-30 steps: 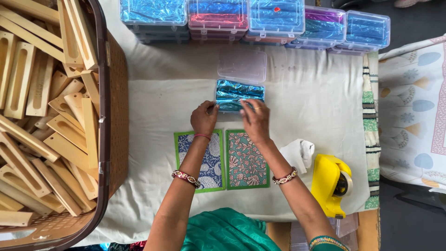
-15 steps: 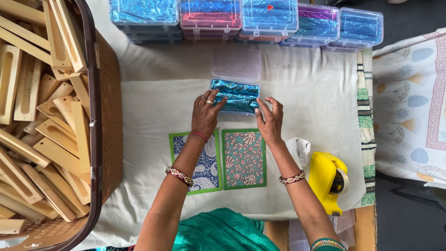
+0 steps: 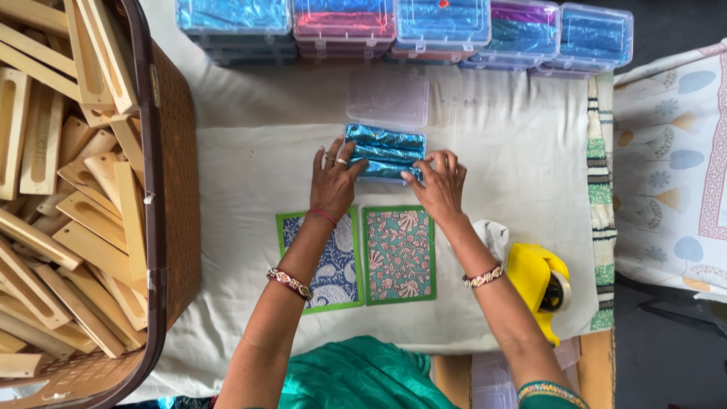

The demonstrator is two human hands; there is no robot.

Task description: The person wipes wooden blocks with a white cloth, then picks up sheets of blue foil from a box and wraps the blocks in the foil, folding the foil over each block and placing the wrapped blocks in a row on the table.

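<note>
From above, we see both hands working a crumpled sheet of blue foil that lies in an open clear plastic box on a white cloth. The left hand rests on the foil's left end, fingers close together and flat. The right hand presses its lower right corner, fingers bunched. Two patterned cards lie just below the hands. A yellow tape dispenser sits at right, a basket of wooden pieces at left.
</note>
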